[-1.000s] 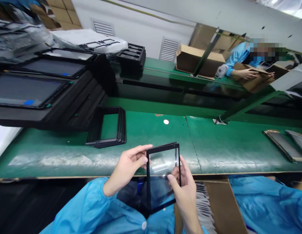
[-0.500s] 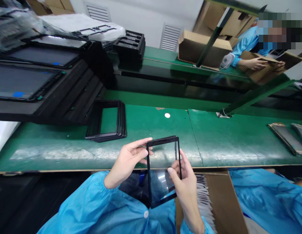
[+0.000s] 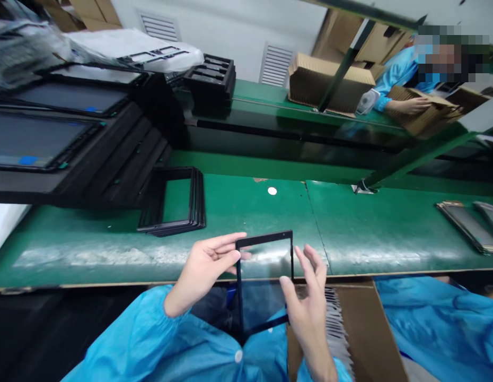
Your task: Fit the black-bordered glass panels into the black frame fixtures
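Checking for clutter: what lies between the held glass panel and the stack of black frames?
Head view: the left hand gripping the glass panel, then bare green belt up to the black frames.

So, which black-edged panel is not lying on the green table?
The glass panel between the left hand and right hand, held upright at the table edge. The stack of frames and the panels far right lie flat on it.

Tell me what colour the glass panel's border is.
Black border around the clear glass panel; best in the head view.
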Available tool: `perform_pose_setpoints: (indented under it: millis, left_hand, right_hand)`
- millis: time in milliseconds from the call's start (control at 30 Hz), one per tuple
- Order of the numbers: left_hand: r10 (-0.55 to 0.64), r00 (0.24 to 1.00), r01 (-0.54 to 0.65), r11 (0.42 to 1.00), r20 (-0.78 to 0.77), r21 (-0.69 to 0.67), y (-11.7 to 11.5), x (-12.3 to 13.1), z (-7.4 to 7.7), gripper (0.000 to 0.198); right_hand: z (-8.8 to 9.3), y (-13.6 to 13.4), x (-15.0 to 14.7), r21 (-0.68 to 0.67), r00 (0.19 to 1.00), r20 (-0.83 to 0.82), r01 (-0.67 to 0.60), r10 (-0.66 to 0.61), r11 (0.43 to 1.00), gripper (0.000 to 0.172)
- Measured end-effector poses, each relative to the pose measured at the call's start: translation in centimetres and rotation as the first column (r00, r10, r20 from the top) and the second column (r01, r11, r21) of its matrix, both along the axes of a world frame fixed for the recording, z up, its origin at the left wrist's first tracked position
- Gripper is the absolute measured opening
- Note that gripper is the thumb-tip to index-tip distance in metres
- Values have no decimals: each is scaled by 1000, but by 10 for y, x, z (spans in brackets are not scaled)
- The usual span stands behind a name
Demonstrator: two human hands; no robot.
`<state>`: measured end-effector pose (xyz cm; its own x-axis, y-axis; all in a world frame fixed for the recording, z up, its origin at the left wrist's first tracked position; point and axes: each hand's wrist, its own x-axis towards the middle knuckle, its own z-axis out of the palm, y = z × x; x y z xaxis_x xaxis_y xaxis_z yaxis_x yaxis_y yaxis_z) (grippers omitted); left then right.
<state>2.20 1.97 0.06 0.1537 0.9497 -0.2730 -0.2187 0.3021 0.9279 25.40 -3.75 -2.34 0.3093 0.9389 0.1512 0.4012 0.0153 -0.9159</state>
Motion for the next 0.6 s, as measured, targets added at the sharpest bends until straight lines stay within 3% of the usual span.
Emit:
perform_pose_setpoints:
  millis: [200, 333, 600]
  left_hand:
    - [-54, 990, 59, 998, -130, 31, -4, -6, 16, 41]
    - [-51, 987, 59, 997, -154, 52, -7, -9, 23, 39]
    - [-46, 982, 62, 995, -185, 81, -6, -15, 17, 36]
  right_hand:
    - [25, 26, 15, -126, 907, -411, -154, 90, 980, 37]
    - [37, 30, 11, -119, 871, -486, -152, 76, 981, 23]
    - [44, 24, -2, -92, 858, -511, -114, 51, 989, 22]
